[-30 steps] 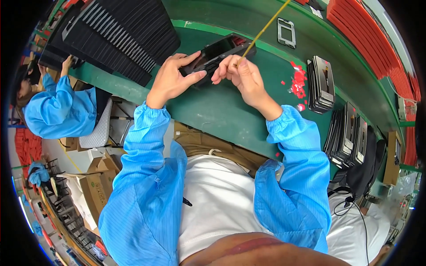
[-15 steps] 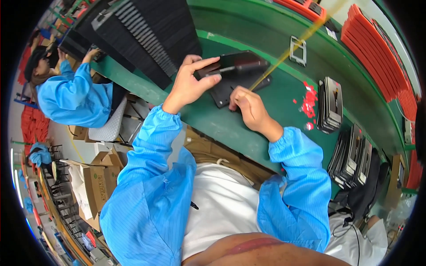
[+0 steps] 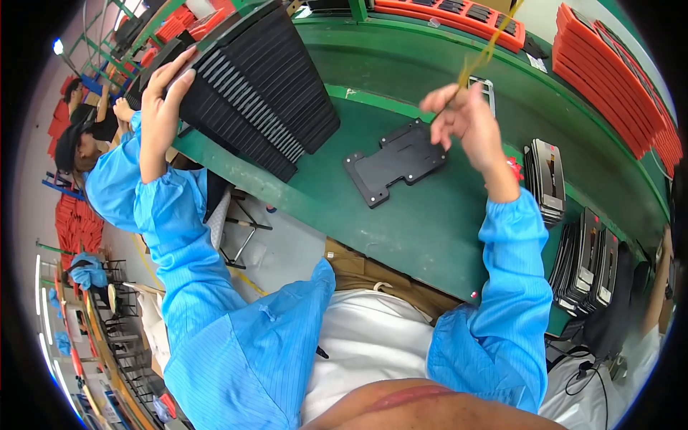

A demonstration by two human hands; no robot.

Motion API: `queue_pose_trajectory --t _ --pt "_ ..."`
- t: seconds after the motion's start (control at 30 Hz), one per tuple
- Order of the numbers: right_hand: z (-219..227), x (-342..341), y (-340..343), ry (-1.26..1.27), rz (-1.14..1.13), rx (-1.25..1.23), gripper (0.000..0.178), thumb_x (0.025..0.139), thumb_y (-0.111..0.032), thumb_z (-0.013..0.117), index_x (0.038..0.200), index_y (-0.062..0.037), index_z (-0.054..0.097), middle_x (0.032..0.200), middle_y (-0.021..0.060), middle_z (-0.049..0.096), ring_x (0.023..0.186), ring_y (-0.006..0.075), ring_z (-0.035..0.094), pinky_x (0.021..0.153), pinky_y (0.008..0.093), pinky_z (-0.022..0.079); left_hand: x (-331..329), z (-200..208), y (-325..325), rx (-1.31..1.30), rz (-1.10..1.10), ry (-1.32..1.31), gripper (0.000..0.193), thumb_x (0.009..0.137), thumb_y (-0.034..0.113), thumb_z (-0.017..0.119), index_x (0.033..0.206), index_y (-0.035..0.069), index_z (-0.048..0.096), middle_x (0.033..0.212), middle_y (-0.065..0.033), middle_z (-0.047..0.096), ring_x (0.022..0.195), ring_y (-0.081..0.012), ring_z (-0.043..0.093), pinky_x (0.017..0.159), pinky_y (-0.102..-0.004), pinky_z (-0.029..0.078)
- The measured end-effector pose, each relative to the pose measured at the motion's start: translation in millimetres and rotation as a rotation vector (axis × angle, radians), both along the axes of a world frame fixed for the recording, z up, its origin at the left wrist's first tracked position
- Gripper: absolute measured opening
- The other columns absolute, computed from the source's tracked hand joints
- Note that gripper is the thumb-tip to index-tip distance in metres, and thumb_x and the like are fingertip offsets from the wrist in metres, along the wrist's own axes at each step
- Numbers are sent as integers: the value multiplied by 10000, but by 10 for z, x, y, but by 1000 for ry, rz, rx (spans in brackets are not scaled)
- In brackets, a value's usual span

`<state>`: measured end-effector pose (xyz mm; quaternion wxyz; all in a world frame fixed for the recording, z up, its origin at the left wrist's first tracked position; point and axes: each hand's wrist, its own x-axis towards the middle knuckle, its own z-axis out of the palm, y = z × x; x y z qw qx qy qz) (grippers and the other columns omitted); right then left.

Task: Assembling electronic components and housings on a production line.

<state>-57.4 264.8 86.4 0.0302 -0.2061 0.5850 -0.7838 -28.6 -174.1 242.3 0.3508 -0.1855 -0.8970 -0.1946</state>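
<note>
My left hand (image 3: 163,107) is up at the near corner of a tall stack of black trays (image 3: 251,86). Its thumb and fingers close on the edge of a black panel (image 3: 233,34) at the top. Some of the grip is hidden. On the green bench (image 3: 337,208) lies a black fixture plate (image 3: 398,166) with a notched outline and small round studs. My right hand (image 3: 469,129) hovers just right of the plate, fingers spread and slightly blurred. Beside its fingertips hangs a yellow cord (image 3: 476,61), kinked at its lower end.
Metal-edged flat parts (image 3: 548,183) and further dark parts (image 3: 580,261) stand stacked at the right. Red trays (image 3: 605,86) are piled at the far right. A metal frame (image 3: 489,93) leans at the back ledge. A co-worker in blue (image 3: 111,175) sits at the left.
My left hand has moved left and up from the plate to the stack with the dark panel. My right hand has risen to the right, and its fingers have spread. The plate is now uncovered.
</note>
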Motion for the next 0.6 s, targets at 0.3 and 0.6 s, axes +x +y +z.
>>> queue_pose_trajectory --t 0.3,0.6 --pt "-977 -1638 1068 288 -732 865 332 946 -359 615 1127 -116 749 1053 97 732 815 258 668 751 375 532 -302 -297 -79 233 -158 -29 545 947 240 476 1405 -45 558 1462 -146 552 1362 -234 495 1176 -347 294" --pt "-1000 -1726 1156 135 -736 1647 218 845 -258 727 1043 -189 788 1055 102 757 1083 357 666 895 452 521 -318 -400 35 324 -129 61 612 916 264 477 1445 -39 524 1449 -150 556 1344 -215 495 1170 -338 291"
